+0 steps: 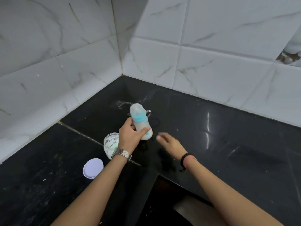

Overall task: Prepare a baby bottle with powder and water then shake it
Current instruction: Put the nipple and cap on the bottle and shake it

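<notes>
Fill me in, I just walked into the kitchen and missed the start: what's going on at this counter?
A person is making up a baby bottle. Their left hand grips the capped bottle, which holds milky white liquid, above the black counter. The right hand hangs open beside it, blurred and holding nothing. An open glass jar of white powder stands by the left wrist, with its pale lid lying on the counter nearer the person. A metal object sits partly hidden behind the bottle.

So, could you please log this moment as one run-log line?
left hand: grips capped milky baby bottle with teal collar | right hand: open, blurred | open glass powder jar on black counter
</notes>
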